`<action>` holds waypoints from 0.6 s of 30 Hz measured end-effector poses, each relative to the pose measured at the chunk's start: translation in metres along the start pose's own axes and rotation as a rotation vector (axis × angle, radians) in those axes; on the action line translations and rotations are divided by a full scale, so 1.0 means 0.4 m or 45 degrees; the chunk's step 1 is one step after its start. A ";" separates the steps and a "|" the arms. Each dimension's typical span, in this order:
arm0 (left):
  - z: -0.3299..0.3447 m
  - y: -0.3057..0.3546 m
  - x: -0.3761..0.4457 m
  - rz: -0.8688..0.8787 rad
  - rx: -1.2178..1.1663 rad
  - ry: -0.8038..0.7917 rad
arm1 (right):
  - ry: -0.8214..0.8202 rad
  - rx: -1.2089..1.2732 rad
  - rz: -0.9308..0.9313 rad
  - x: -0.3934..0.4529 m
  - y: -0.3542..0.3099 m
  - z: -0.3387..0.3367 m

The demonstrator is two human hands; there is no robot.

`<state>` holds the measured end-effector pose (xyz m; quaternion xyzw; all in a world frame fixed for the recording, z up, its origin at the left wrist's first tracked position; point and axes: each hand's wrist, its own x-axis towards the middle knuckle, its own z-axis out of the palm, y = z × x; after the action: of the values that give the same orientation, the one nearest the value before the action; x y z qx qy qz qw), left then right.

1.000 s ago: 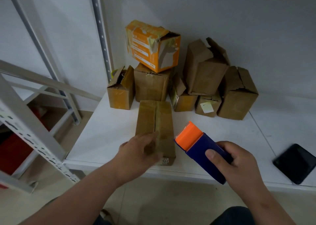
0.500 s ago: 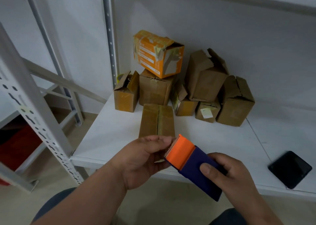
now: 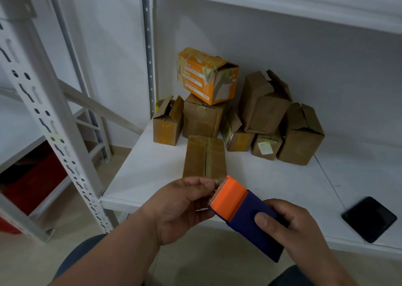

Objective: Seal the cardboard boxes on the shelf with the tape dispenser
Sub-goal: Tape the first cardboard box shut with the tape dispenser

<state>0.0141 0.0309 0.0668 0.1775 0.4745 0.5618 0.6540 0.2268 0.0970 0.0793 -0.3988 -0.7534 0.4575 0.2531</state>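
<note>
A blue tape dispenser (image 3: 250,218) with an orange toothed head is held in my right hand (image 3: 289,227) just in front of the shelf's edge. My left hand (image 3: 182,205) pinches at the tape end by the orange head. Behind them a long brown cardboard box (image 3: 205,157) lies flat on the white shelf (image 3: 148,172), its centre seam facing up. Farther back stands a pile of several brown boxes (image 3: 265,111), some with torn flaps, topped by an orange box (image 3: 204,77).
A black phone (image 3: 368,218) lies on the shelf at the right. White slotted uprights (image 3: 50,111) stand at the left, with a red bin (image 3: 32,177) on a lower level. Another shelf board (image 3: 282,0) runs overhead.
My left hand left the long box and came to the dispenser's orange head. The dispenser moved slightly left and nearer me, and my view rose.
</note>
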 end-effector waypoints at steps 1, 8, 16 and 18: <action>-0.003 0.001 -0.003 -0.007 0.006 -0.002 | -0.009 0.002 0.000 -0.002 -0.001 -0.001; -0.029 -0.001 -0.014 -0.111 -0.091 -0.072 | -0.064 -0.062 -0.003 -0.005 0.000 -0.005; -0.025 -0.029 -0.021 0.141 0.470 0.249 | -0.114 -0.285 0.035 0.000 0.016 0.016; -0.025 -0.033 -0.018 0.208 0.568 0.349 | -0.146 -0.334 0.048 0.005 0.024 0.023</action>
<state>0.0139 0.0172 0.0547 0.2771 0.6547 0.5131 0.4809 0.2222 0.0968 0.0665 -0.4158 -0.8123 0.3818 0.1465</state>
